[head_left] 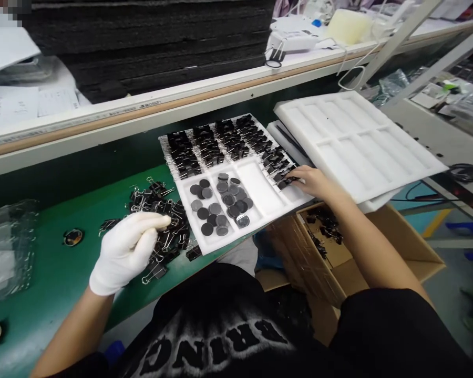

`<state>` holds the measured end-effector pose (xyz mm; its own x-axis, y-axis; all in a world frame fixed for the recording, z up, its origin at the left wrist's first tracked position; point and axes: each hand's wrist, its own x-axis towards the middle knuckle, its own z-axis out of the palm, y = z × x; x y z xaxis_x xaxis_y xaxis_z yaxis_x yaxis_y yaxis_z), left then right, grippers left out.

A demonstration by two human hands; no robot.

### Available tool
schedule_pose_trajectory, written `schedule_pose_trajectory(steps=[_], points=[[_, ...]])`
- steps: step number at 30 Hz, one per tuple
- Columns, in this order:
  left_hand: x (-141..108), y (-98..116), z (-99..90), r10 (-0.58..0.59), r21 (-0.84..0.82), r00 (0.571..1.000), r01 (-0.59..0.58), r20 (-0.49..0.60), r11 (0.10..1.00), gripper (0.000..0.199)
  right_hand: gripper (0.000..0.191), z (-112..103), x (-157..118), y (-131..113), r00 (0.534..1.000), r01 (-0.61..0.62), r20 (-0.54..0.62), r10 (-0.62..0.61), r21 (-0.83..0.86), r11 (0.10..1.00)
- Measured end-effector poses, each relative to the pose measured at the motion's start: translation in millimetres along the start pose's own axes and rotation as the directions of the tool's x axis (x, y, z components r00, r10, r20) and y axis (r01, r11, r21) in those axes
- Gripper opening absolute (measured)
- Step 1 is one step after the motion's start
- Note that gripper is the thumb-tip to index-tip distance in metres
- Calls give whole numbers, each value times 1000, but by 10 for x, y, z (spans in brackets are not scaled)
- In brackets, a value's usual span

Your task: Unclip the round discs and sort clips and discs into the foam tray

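My left hand (128, 249), in a white glove, is closed in a pinch at the edge of a loose pile of black binder clips (167, 241). Whatever lies between its fingertips is too small to make out. My bare right hand (309, 181) is at the right side of a white foam tray (262, 181), its fingers closed on a black binder clip (286, 181) in the right-hand column. Rows of binder clips (213, 144) fill the tray's far compartments. Dark round discs (228, 199) lie in two near compartments.
Another white foam tray (362, 139) rests on a stack to the right. Below the table edge stands an open cardboard box (394, 268) with black clips inside. Clear plastic trays (8, 257) and a round dark piece (73, 237) sit on the green table at left.
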<state>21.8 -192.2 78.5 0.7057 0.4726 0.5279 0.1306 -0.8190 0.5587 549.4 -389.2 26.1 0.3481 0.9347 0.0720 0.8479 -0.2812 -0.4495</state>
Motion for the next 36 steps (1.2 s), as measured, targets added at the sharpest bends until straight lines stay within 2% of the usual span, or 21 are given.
schedule_pose_trajectory(steps=[2, 4, 6, 7, 9, 10, 11, 12, 13, 14, 16, 18, 21, 22, 23, 26, 28, 31, 33, 35, 36], points=[[-142, -68, -129, -77, 50, 995, 80, -60, 996, 29, 27, 7, -96, -61, 1000, 3, -19, -5, -74, 997], [-298, -208, -283, -188, 130, 962, 216, -198, 968, 27, 34, 56, -231, -193, 996, 32, -73, -42, -132, 991], [-454, -450, -454, -314, 194, 864, 412, -393, 890, 31, 40, 166, -366, -385, 969, 118, -184, -167, -252, 961], [-533, -607, -543, -365, 197, 795, 506, -485, 840, 36, 40, 245, -419, -501, 947, 201, -188, -262, -288, 936], [-695, -956, -719, -446, 266, 684, 674, -577, 690, 42, 36, 447, -483, -766, 898, 392, -121, -424, -221, 893], [-777, -1127, -797, -480, 343, 684, 709, -550, 616, 43, 35, 564, -493, -905, 888, 435, -79, -454, -182, 882], [-857, -1282, -866, -545, 406, 710, 703, -446, 584, 46, 36, 686, -488, -1038, 881, 464, -28, -473, -147, 874], [-933, -1413, -924, -597, 441, 739, 669, -312, 598, 51, 38, 804, -472, -1154, 878, 478, 24, -479, -121, 870], [-1002, -1517, -970, -617, 455, 744, 656, -256, 602, 52, 42, 913, -447, -1245, 877, 480, 73, -475, -106, 871], [-1061, -1593, -1006, -628, 467, 748, 643, -213, 607, 54, 45, 1004, -415, -1305, 876, 479, 115, -469, -92, 873], [-1149, -1673, -1054, -628, 487, 747, 641, -218, 593, 59, 49, 1118, -349, -1337, 874, 470, 168, -456, -53, 881], [-1195, -1687, -1068, -632, 507, 739, 646, -232, 570, 61, 46, 1143, -296, -1299, 876, 452, 193, -443, -3, 892], [-1211, -1648, -1019, -645, 514, 740, 634, -188, 578, 46, 38, 1076, -257, -1264, 879, 425, 199, -433, 83, 902], [-1214, -1629, -988, -665, 511, 726, 644, -174, 569, 42, 34, 1045, -249, -1276, 885, 415, 184, -428, 106, 903], [-1219, -1610, -954, -694, 507, 701, 665, -168, 549, 40, 29, 1015, -242, -1298, 891, 410, 159, -426, 124, 904], [-1248, -1569, -860, -802, 468, 558, 779, -213, 418, 47, 20, 943, -222, -1385, 907, 402, 63, -415, 154, 902], [-1245, -1539, -813, -797, 411, 540, 813, -271, 412, 42, 20, 924, -217, -1451, 927, 373, -26, -374, 162, 913], [-1117, -1382, -737, -734, 196, 516, 854, -440, 482, 40, 21, 966, -223, -1632, 949, 271, -233, -214, 249, 930], [-932, -1153, -655, -692, -18, 484, 813, -536, 582, 47, 25, 1040, -222, -1857, 946, 215, -315, -72, 446, 869], [-691, -841, -534, -648, -196, 507, 681, -569, 706, 62, 31, 1135, -212, -2159, 964, 166, -265, 37, 699, 696], [-562, -672, -458, -648, -259, 544, 624, -534, 737, 71, 34, 1183, -205, -2325, 977, 134, -204, 54, 799, 586]])
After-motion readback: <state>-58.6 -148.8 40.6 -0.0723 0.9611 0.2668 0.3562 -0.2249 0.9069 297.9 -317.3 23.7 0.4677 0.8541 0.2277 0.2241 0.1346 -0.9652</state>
